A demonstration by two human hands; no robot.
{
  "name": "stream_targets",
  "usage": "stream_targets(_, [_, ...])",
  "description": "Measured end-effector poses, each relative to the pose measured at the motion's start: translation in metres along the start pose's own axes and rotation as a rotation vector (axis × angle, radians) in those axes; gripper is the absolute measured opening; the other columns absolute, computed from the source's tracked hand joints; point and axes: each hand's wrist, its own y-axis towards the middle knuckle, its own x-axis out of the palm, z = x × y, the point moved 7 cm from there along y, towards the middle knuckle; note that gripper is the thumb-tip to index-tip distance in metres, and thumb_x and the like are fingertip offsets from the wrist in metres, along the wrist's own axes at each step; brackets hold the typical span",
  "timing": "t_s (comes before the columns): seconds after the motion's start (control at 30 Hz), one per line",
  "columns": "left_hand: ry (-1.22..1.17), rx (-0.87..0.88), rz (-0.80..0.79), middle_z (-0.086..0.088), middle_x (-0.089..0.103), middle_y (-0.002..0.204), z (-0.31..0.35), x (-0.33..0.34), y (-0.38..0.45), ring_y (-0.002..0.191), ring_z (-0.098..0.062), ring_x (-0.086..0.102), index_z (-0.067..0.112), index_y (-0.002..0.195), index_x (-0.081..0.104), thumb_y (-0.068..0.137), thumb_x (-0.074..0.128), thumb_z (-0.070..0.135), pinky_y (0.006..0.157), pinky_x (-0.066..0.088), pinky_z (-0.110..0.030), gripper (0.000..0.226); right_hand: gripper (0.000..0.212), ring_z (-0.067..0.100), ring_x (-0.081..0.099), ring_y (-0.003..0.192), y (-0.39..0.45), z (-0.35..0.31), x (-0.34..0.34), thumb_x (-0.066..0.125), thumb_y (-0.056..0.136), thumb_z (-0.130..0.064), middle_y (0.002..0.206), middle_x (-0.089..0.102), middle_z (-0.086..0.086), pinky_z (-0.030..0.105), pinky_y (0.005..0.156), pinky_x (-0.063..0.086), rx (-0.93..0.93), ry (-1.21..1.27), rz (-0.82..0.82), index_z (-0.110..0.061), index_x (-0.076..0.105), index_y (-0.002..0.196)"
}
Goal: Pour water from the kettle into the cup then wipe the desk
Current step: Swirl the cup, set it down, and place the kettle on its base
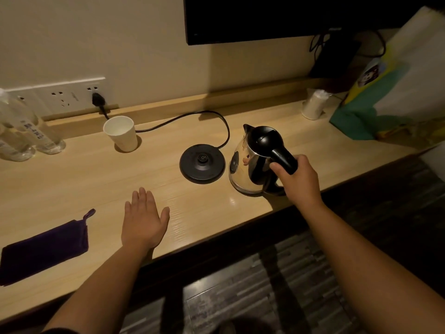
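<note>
Steel kettle (250,162) sits beside its base (203,163); my right hand (297,179) wraps its handle to lift toward the cup (121,133). Left hand (144,219) lies flat, spread, steadying on the surface (79,179).

The right hand (297,179) wraps the kettle (250,165) handle, covering its lower part. Whether the kettle rests on the desk (96,184) cannot be told. At the left edge, the bottles (21,131) and cloth (41,251) are cut off. The screen (277,18) runs past the top. The bottle labels are too blurred to read.
</note>
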Motion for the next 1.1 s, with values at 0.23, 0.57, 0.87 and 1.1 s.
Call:
stream_targets(0.23, [-0.008, -0.001, 0.01, -0.016, 0.005, 0.162, 0.0, 0.001, 0.0, 0.149, -0.03, -0.001, 0.003, 0.153, 0.012, 0.097, 0.015, 0.056, 0.12, 0.002, -0.045, 0.078, 0.041, 0.003, 0.056, 0.082, 0.001, 0.001, 0.003, 0.071, 0.081, -0.039, 0.096, 0.058, -0.005, 0.019, 0.061, 0.042, 0.022, 0.129, 0.017, -0.016, 0.054, 0.11])
stream_targets(0.57, [-0.017, 0.003, 0.014, -0.015, 0.004, 0.162, 0.0, 0.0, 0.0, 0.149, -0.029, -0.002, 0.003, 0.154, 0.01, 0.097, 0.014, 0.056, 0.12, 0.001, -0.044, 0.078, 0.037, 0.004, 0.058, 0.085, -0.001, -0.018, 0.006, 0.071, 0.082, -0.038, 0.095, 0.058, -0.009, 0.018, 0.062, 0.042, -0.016, 0.205, 0.061, -0.02, 0.054, 0.109])
stream_targets(0.87, [-0.033, -0.001, 0.013, -0.014, 0.001, 0.163, 0.0, 0.0, 0.0, 0.149, -0.028, -0.005, 0.005, 0.154, 0.008, 0.097, 0.013, 0.057, 0.12, -0.001, -0.043, 0.078, 0.038, 0.004, 0.058, 0.086, 0.012, -0.066, 0.041, 0.07, 0.082, -0.04, 0.096, 0.058, -0.008, 0.017, 0.063, 0.043, -0.1, 0.258, -0.016, -0.021, 0.054, 0.11])
stream_targets(1.1, [-0.056, -0.003, 0.002, -0.012, -0.003, 0.163, 0.0, 0.002, 0.001, 0.149, -0.026, -0.009, 0.006, 0.154, 0.004, 0.097, 0.013, 0.057, 0.12, -0.004, -0.042, 0.078, 0.038, 0.002, 0.057, 0.083, 0.018, -0.088, 0.074, 0.07, 0.082, -0.039, 0.095, 0.057, -0.011, 0.013, 0.059, 0.041, -0.125, 0.259, -0.081, -0.022, 0.053, 0.111])
